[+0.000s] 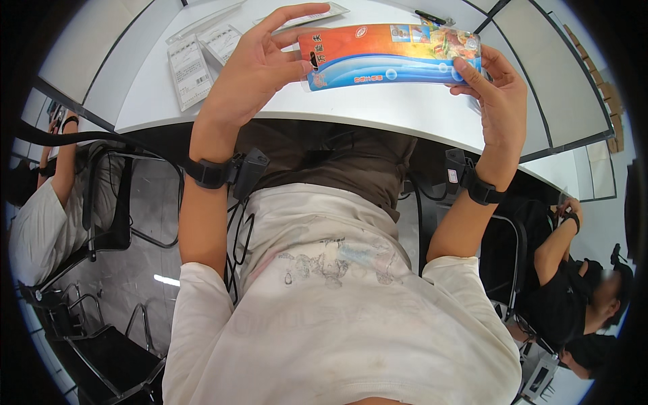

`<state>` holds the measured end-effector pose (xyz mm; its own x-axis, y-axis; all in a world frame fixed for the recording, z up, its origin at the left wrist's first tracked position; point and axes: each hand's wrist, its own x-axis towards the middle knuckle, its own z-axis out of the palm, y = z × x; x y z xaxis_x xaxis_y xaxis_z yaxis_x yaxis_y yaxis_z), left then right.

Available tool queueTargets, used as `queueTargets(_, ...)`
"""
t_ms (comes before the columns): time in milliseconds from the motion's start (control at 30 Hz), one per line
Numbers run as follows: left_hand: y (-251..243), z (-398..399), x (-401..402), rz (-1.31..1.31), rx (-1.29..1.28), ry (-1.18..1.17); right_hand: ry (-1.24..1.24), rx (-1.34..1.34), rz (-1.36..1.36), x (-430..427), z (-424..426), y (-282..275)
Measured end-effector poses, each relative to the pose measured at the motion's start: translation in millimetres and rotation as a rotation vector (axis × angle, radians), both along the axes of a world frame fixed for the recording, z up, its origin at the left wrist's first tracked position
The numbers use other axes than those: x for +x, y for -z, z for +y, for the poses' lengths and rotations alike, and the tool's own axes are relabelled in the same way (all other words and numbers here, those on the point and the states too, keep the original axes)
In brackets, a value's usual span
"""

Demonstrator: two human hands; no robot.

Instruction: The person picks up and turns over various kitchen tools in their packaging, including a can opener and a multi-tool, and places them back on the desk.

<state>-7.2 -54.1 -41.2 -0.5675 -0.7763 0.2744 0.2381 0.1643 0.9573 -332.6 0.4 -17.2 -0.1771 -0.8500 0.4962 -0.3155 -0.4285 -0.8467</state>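
A flat, glossy package with a red, orange and blue printed card (374, 58) is stretched between my two hands above the white table (314, 104). My left hand (258, 63) pinches its left end, near the dark hanging hole, with the thumb in front and the index finger raised above. My right hand (493, 83) holds the right end, thumb on the printed face and the other fingers behind. The printed side faces the camera; whatever lies behind the card is hidden. Both wrists wear black straps with dark box-shaped devices.
Several clear packs with white printed cards (188, 71) lie at the table's left; another pack (316, 15) is behind my left hand. A black pen (430, 17) lies at the back right. Low partitions edge the table. People sit at the left and right; black cables hang beside my lap.
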Motion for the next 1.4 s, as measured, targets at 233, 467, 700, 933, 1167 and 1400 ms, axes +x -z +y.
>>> queueTargets(233,20,-3,-13,-0.007,-0.203,-0.222,-0.027,-0.010,0.040,5,-3,3)
queueTargets(467,23,-7,-16,0.015,-0.134,-0.292,0.014,-0.010,0.063,10,-2,4)
queueTargets(700,27,-11,-17,0.014,-0.133,-0.445,0.012,-0.015,0.112,15,-5,5)
queueTargets(933,18,-6,-14,0.061,-0.190,-0.470,0.012,0.016,0.165,14,-7,12)
queueTargets(1167,15,-15,7,0.105,-0.063,-0.284,-0.019,0.073,0.014,24,-11,14)
queueTargets(1400,28,-26,4,-0.021,0.052,-0.448,-0.018,0.087,0.065,13,-20,24)
